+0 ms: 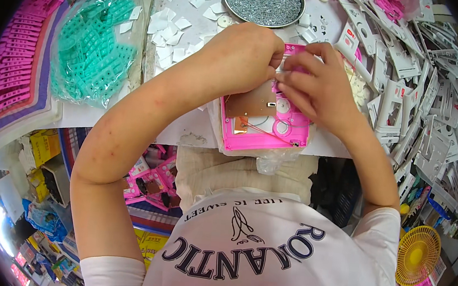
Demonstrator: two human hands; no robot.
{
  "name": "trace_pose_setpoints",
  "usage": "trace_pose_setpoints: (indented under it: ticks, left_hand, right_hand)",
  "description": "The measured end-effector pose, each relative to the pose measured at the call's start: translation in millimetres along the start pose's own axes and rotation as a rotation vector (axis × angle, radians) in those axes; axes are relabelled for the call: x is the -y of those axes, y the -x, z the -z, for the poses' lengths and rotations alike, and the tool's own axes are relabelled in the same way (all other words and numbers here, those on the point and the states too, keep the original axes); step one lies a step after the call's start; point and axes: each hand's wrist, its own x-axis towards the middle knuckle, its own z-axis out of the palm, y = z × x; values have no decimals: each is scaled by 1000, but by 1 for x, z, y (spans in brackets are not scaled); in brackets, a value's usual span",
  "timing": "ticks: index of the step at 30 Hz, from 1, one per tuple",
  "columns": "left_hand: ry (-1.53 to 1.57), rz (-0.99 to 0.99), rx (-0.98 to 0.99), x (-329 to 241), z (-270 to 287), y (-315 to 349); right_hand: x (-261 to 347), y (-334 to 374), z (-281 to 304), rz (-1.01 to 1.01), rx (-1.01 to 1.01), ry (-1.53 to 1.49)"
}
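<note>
A pink plastic casing [251, 140] lies face down on the table edge right in front of me, its inside showing. In it sit a brown circuit board [243, 105], thin red and dark wires [266, 130] and a white round part [283, 106]. Over the casing's far part my left hand [251, 51] is bent inward with its fingers curled together. From the other side my right hand [318, 82] reaches in, thumb and fingertips pinched close to the left fingertips. Whatever is between the fingers is too small or hidden to make out.
A round metal tray of small screws [263, 2] stands beyond my hands. White paper pieces [169, 30] are scattered to its left, near a clear bag of turquoise keypads [98, 42]. Pink parts [24, 40] are stacked far left. White printed panels [442, 108] heap up on the right.
</note>
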Motion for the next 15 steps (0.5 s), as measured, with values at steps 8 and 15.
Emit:
trace_pose_setpoints:
  ticks: [8, 15]
  left_hand:
    - [-128, -20, 63, -2, 0, -9]
    - [-395, -262, 249, 7, 4, -23]
  right_hand:
    - [11, 6, 11, 107, 34, 8]
    - [35, 16, -4, -90, -17, 92]
